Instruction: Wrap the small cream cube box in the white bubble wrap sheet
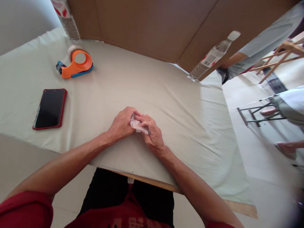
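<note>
A crumpled white wad, thin like tissue or plastic film (137, 124), is held between both hands near the front of the table. My left hand (123, 123) curls round its left side, with the thumb and fingers closed on it. From the right, my right hand (152, 132) grips the other side, fingers bent over the top. The fingers hide part of the wad, and its exact material cannot be made out.
A phone in a red case (50, 109) lies at the left. Behind it sits an orange tape dispenser (77, 65). Water bottles stand at the back left (67, 23) and right (213, 57), beside an upright cardboard panel (142, 27). People sit or stand beyond the right edge.
</note>
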Motion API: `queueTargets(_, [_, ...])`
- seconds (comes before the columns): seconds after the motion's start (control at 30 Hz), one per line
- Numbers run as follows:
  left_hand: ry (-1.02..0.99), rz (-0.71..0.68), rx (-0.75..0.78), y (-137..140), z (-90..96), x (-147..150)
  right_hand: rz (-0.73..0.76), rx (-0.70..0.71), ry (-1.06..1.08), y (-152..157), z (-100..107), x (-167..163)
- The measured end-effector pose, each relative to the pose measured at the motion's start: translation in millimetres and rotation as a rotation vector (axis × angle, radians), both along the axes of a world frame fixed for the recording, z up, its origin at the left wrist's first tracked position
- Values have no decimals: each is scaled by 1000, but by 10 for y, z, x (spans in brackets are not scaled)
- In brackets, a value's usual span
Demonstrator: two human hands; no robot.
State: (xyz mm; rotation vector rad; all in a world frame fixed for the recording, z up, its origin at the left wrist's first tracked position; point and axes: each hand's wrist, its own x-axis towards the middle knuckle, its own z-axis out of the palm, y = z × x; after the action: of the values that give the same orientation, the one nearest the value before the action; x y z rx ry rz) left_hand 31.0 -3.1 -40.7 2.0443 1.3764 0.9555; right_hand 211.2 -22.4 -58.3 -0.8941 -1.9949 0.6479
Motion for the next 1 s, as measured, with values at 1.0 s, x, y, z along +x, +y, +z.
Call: queueTargets(1.0, [-241, -131, -227, 0, 98, -84, -4, -411, 127, 106, 302, 80])
